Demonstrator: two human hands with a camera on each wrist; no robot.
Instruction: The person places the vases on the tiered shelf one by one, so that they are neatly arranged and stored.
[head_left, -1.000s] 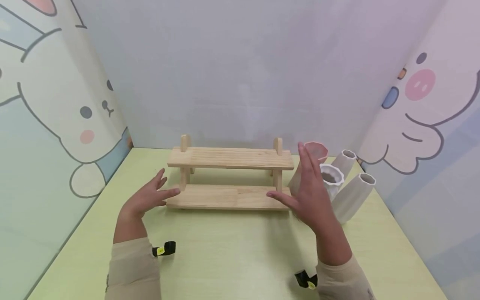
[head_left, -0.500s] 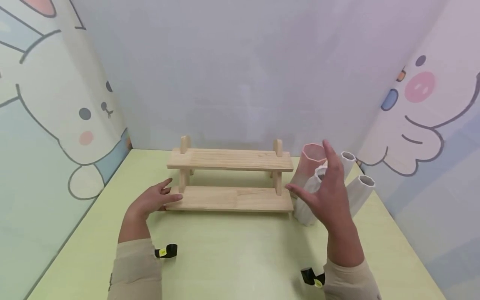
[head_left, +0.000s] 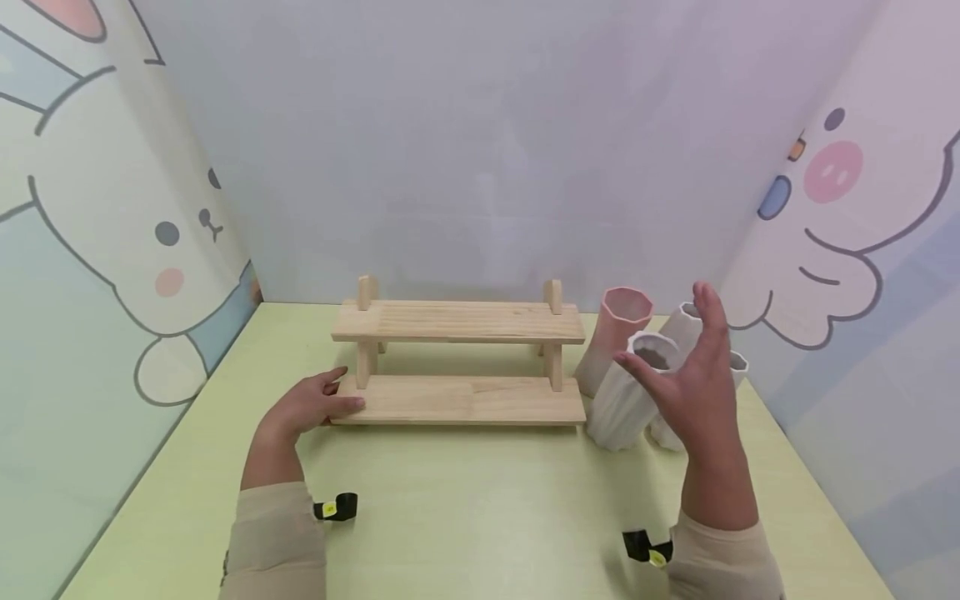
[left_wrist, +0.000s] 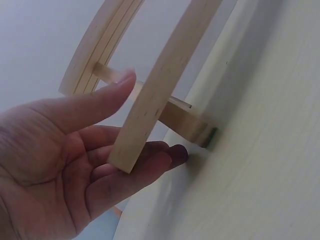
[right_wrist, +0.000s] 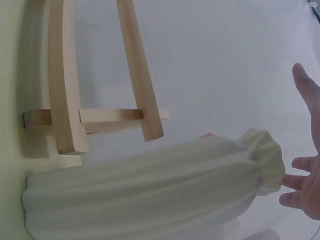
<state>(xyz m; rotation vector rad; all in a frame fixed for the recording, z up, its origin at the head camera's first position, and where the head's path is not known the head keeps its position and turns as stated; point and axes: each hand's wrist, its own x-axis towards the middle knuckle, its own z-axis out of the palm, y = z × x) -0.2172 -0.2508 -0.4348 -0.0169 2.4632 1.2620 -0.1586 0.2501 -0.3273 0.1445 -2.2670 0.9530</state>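
A two-tier wooden shelf stands in the middle of the table. My left hand is at the left end of its lower board; the left wrist view has the thumb above the board and the fingers curled under it. My right hand, thumb and fingers spread apart, is at the top of a white fluted vase without gripping it. In the right wrist view that vase shows its ruffled mouth beside the fingertips.
Behind the white vase, a pink vase stands close to the shelf's right end. Two more white vases, partly hidden by my right hand, are farther right. Printed walls border the table at the back and sides.
My left hand has come in round the lower board's end. My right hand has moved right, from in front of the pink vase to the fluted white vase's mouth.
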